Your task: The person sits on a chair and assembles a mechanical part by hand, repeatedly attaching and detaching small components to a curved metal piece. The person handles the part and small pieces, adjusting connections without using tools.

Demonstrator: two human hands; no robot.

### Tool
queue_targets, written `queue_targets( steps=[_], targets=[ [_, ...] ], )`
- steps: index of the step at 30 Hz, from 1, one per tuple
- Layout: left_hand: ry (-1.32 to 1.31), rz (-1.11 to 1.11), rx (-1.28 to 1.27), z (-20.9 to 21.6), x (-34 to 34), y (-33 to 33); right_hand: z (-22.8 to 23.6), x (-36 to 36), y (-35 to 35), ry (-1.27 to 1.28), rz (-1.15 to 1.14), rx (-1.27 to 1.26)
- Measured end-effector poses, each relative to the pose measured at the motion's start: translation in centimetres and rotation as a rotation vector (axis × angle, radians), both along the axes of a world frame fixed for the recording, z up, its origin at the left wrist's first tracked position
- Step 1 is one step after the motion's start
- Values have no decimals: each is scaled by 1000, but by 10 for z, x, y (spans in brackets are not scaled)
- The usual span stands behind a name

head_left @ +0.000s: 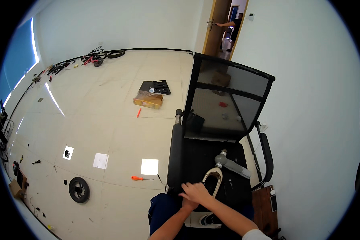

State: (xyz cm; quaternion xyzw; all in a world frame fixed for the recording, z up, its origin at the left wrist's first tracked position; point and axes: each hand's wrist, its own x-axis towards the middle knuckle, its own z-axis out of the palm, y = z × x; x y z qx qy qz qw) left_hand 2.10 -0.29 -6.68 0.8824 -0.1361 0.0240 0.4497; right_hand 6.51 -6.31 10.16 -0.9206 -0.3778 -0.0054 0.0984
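Both hands meet at the front left of a black mesh office chair's seat [194,156], beside the left armrest [175,160]. My right hand [198,193] crosses over the left, its fingers bent and closed around something too small or hidden to make out. My left hand [190,203] lies just below, its fingers mostly covered. On the seat rests a pale metal wheel fork [217,173], its two legs curving toward me and its grey head piece [234,167] pointing right. The right forearm passes over the fork's near end.
An orange-handled screwdriver [138,178], white paper squares [149,167] and a small black wheel [79,189] lie on the floor left of the chair. Farther off are an open cardboard box [148,101] and a black tool case [161,86]. A person [236,27] stands at the door.
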Motion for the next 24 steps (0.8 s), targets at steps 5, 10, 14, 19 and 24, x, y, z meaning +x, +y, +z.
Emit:
queue_targets(
  steps=[5,10,14,19,24],
  targets=[
    [267,113,-92,81,-2,8,-5,84,10,12,-148,-44],
    [142,109,-150,79,-2,13,12,104,-16,184,-478,192],
    [105,46,-129,87,4,14,-3,107,-48,182,-703,433],
    [127,41,-160,86,2,11,-16,103,-101,106,-901,395],
    [85,44,-98,82,4,12,4,53,-107,73,-955,392]
  ],
)
